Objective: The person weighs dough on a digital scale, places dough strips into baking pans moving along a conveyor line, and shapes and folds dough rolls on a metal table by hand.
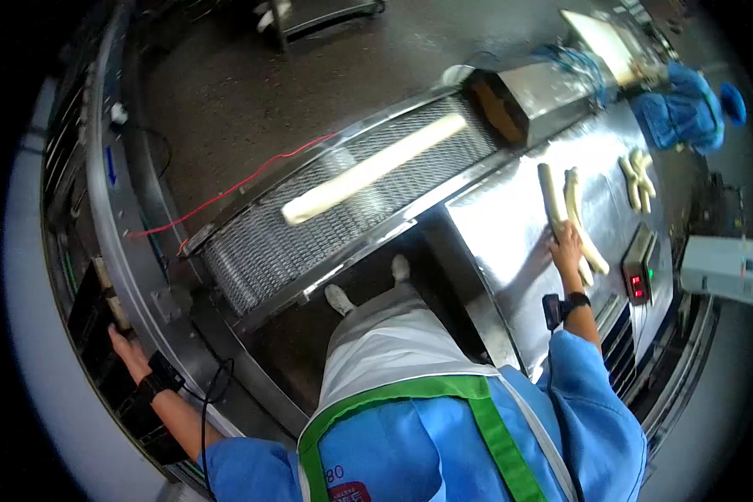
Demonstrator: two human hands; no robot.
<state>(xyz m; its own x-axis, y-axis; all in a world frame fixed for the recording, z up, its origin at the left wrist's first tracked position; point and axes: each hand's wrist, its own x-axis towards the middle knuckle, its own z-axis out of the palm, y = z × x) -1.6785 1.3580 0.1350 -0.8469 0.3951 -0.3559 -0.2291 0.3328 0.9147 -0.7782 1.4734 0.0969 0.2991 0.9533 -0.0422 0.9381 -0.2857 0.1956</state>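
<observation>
On the right, my right hand [567, 244] is closed around a long pale dough roll [551, 191] lying on the steel table [506, 243]. A second dough roll [574, 197] lies alongside, close to the fingers. Far to the left, my left hand [129, 351] reaches over the black trays [92, 322] with its fingers stretched out. Its fingertips are close to a short dough piece [115, 311] in a tray; whether they touch cannot be made out. One long dough roll [375, 170] rests on the mesh conveyor belt [251, 259] ahead of me.
A digital scale with red digits [638, 268] stands on the table's right side. Beyond it lie several shorter dough pieces [638, 180]. A metal machine housing [552, 96] caps the belt's far end. A co-worker in blue [682, 109] is at the far right. A red cord [234, 186] runs along the conveyor.
</observation>
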